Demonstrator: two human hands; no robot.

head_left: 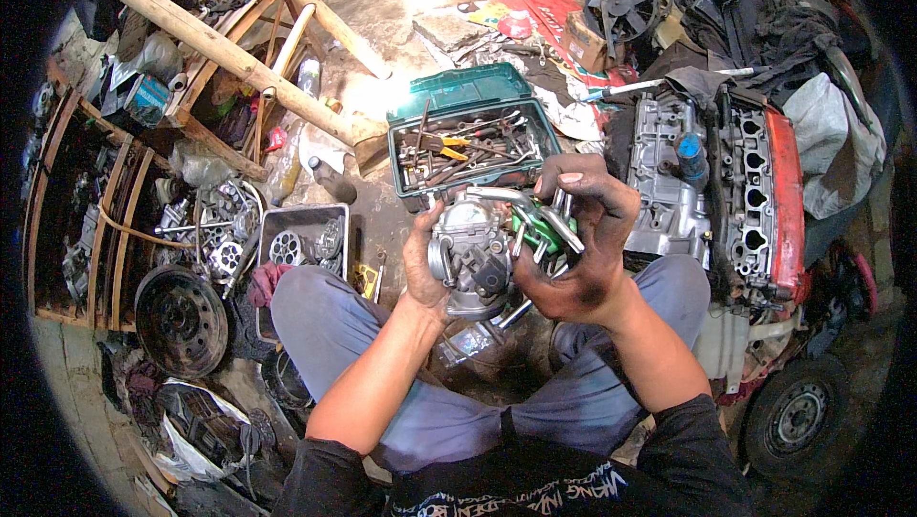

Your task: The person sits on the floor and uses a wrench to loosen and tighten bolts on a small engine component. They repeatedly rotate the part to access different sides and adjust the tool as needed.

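Observation:
My left hand [421,259] is wrapped round the left side of a grey metal carburetor [468,251], held up between my knees. A green folding hex key set [543,230] is in my right hand [594,273], whose fingers and thumb are blackened with grease. Several silver keys fan out of its green body. One silver bent piece [501,195] reaches over the carburetor's top; I cannot tell whether it touches. Just beyond my hands lies an open green toolbox [413,194], full of wrenches, screwdrivers and yellow-handled pliers [444,146].
A grey tray [304,211] of metal parts stands left of the toolbox. Near it are a steel wheel rim [181,321] and a wooden rack [95,230]. On the right lie a cylinder head [755,192], an engine block part [659,154] and a tyre [798,417].

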